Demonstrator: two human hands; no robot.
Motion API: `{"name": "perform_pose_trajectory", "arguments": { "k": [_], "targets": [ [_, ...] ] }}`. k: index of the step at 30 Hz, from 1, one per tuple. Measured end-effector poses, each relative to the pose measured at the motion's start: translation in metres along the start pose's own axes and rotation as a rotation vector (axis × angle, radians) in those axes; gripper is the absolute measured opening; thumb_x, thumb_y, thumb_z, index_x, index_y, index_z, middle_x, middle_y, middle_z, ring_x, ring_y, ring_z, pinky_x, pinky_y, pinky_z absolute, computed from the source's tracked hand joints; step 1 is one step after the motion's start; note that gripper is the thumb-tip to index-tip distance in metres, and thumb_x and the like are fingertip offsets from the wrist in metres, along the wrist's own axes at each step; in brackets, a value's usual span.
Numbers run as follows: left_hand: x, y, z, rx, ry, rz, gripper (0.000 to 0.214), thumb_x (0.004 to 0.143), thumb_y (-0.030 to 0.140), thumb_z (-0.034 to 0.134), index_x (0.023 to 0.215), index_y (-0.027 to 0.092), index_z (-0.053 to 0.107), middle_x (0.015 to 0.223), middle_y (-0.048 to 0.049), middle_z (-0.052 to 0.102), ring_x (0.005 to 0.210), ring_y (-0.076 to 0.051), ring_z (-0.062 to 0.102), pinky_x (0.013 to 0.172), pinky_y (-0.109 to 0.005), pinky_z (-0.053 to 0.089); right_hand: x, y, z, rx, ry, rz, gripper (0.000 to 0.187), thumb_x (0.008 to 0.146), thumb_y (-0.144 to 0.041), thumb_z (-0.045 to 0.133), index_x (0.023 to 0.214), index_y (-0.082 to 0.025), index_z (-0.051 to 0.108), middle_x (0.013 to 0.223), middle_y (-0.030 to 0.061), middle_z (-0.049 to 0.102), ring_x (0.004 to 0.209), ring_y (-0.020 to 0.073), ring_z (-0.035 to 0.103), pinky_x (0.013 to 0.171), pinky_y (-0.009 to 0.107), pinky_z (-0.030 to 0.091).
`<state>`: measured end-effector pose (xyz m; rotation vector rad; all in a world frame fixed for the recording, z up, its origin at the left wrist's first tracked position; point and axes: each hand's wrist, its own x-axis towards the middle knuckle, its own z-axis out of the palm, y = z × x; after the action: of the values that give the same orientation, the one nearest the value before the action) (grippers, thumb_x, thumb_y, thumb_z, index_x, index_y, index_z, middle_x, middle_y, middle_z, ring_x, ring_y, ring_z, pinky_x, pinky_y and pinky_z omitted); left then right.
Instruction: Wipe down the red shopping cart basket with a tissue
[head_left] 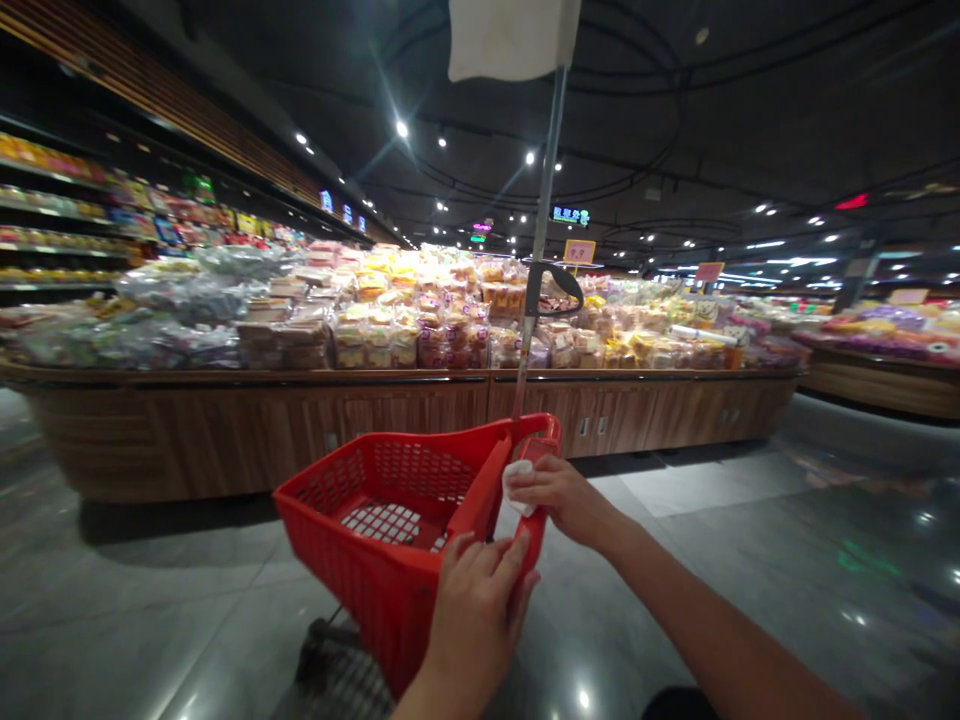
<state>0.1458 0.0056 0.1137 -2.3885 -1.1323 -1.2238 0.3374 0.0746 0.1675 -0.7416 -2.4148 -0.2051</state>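
Observation:
A red plastic shopping cart (337,535) stands in front of me, its basket showing a grid floor and no goods inside. Its handle (530,545) runs along the right side, toward me. My left hand (480,605) rests at the near end of the handle, its fingers curled over the red plastic. Farther along, my right hand (566,495) pinches a white wipe (517,487) and presses it against the handle. The fingers partly cover the wipe. A metal pole (541,220) rises from the far end of the cart, with a dark clip (553,290) on it.
Behind the cart, a long wooden display counter (255,425) is heaped with packaged foods (390,320). Shelves (56,215) of goods line the left. Another counter (885,375) stands at the right. A pale sign (514,40) tops the pole. Grey tiled floor (187,600) surrounds the cart.

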Motion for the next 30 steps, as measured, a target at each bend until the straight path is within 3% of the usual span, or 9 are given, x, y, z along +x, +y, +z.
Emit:
{"name": "perform_pose_trajectory", "arguments": {
  "k": [8, 13, 18, 22, 26, 30],
  "targets": [
    [-0.001, 0.000, -0.005, -0.009, -0.025, -0.038, 0.028, 0.085, 0.030, 0.051, 0.111, 0.026, 0.060, 0.092, -0.0050, 0.070, 0.080, -0.020, 0.063, 0.081, -0.042, 0.046, 0.007, 0.000, -0.030, 0.145, -0.170, -0.060, 0.036, 0.087, -0.007, 0.042, 0.098, -0.026, 0.071, 0.098, 0.0013, 0.072, 0.086, 0.0169, 0.060, 0.082, 0.033, 0.046],
    [0.000, 0.001, -0.003, -0.007, -0.010, -0.051, 0.030, 0.085, 0.030, 0.050, 0.114, 0.026, 0.059, 0.090, -0.0053, 0.070, 0.080, -0.021, 0.062, 0.080, -0.044, 0.046, 0.044, 0.020, -0.010, 0.033, -0.278, -0.062, 0.031, 0.083, -0.009, 0.050, 0.091, -0.029, 0.073, 0.096, -0.0005, 0.073, 0.088, 0.0170, 0.059, 0.084, 0.032, 0.042],
    [0.000, 0.000, -0.004, -0.010, -0.002, -0.046, 0.030, 0.085, 0.030, 0.051, 0.113, 0.026, 0.060, 0.090, -0.0052, 0.070, 0.081, -0.022, 0.063, 0.080, -0.043, 0.046, 0.078, 0.048, 0.001, -0.093, -0.447, 0.040, 0.030, 0.075, -0.002, 0.054, 0.077, -0.024, 0.075, 0.077, 0.0022, 0.073, 0.076, 0.0176, 0.059, 0.070, 0.026, 0.041],
    [-0.001, -0.002, -0.005, -0.013, 0.013, -0.045, 0.029, 0.085, 0.030, 0.050, 0.111, 0.026, 0.061, 0.090, -0.0055, 0.070, 0.080, -0.021, 0.063, 0.080, -0.043, 0.046, 0.076, 0.037, 0.002, -0.031, -0.506, -0.037, 0.034, 0.075, -0.001, 0.052, 0.079, -0.026, 0.074, 0.080, -0.0017, 0.074, 0.075, 0.0138, 0.059, 0.067, 0.022, 0.040],
    [-0.002, -0.004, -0.005, -0.023, 0.010, -0.043, 0.030, 0.085, 0.030, 0.050, 0.113, 0.027, 0.060, 0.092, -0.0058, 0.070, 0.082, -0.022, 0.063, 0.080, -0.043, 0.047, 0.069, 0.030, -0.001, -0.042, -0.450, -0.042, 0.030, 0.075, -0.004, 0.053, 0.077, -0.025, 0.074, 0.080, -0.0030, 0.073, 0.083, 0.0131, 0.059, 0.073, 0.022, 0.039],
    [-0.004, -0.007, -0.007, -0.034, 0.001, -0.039, 0.030, 0.085, 0.030, 0.050, 0.114, 0.028, 0.060, 0.094, -0.0048, 0.070, 0.083, -0.021, 0.063, 0.080, -0.041, 0.047, 0.072, 0.064, -0.010, -0.154, -0.366, 0.115, 0.025, 0.073, -0.001, 0.055, 0.067, -0.018, 0.073, 0.071, 0.0014, 0.072, 0.071, 0.0131, 0.060, 0.072, 0.023, 0.041]
  ]
}}
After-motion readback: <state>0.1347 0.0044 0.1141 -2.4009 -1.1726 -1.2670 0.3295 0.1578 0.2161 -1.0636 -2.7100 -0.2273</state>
